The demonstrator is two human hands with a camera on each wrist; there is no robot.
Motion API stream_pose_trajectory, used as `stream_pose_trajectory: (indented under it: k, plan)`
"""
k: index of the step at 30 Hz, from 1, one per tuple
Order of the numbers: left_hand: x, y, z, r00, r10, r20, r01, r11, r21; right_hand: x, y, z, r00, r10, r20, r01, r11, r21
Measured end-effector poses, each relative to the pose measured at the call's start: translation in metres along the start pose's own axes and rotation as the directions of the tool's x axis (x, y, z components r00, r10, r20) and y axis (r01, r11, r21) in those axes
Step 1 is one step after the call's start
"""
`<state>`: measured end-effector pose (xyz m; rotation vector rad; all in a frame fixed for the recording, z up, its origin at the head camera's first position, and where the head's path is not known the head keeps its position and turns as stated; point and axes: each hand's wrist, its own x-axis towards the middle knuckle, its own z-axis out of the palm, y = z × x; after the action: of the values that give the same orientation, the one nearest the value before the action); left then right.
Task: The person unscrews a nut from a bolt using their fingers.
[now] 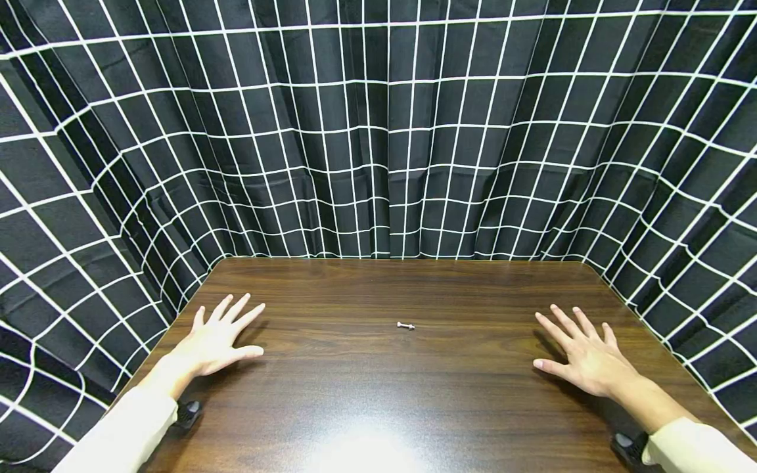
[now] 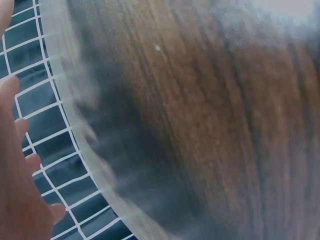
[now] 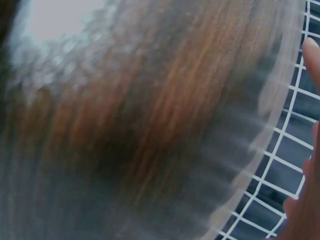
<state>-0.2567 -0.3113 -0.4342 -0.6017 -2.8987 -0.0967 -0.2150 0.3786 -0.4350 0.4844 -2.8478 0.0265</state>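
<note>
A small metallic, bolt-like piece [image 1: 405, 326] lies on the brown wooden table [image 1: 355, 374] near the middle. My left hand [image 1: 215, 341], fingers spread and palm down, is over the left side of the table and holds nothing. Over the right side, my right hand [image 1: 585, 355] is spread the same way, also holding nothing. Both hands are well apart from the small piece. The left wrist view has the left hand [image 2: 22, 165] at its left edge; the right hand [image 3: 305, 170] is at the right edge of the right wrist view.
A black curtain [image 1: 355, 144] with a white grid surrounds the table's back and sides. Dark wrist devices are strapped below both wrists, at the light sleeves. A bright reflection lies on the tabletop near the front.
</note>
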Motion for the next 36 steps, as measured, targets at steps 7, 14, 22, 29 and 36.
stream_pose_trajectory:
  k: [7,14,22,29,36]
  plan:
    - [0.001,0.002,0.0,0.999,0.034,-0.003,-0.034,0.999,-0.009,0.0,-0.001,0.003,1.0,0.003,0.015,-0.004,1.0,0.013]
    - [0.002,0.003,-0.001,0.999,0.043,-0.012,-0.043,0.999,-0.017,0.001,-0.006,0.004,0.999,-0.03,-0.018,0.03,0.999,0.029]
    - [0.009,0.005,0.001,0.998,0.055,-0.012,-0.056,0.991,-0.122,0.013,-0.019,0.005,0.993,-0.11,-0.053,0.115,0.988,0.104]
    - [0.018,0.014,0.003,0.996,0.085,0.003,-0.083,0.98,-0.18,0.024,-0.033,0.005,0.991,-0.125,-0.042,0.13,0.977,0.166]
    - [0.031,0.029,0.002,0.996,0.088,0.012,-0.082,0.966,-0.247,0.037,-0.053,0.0,0.986,-0.149,-0.072,0.165,0.915,0.368]
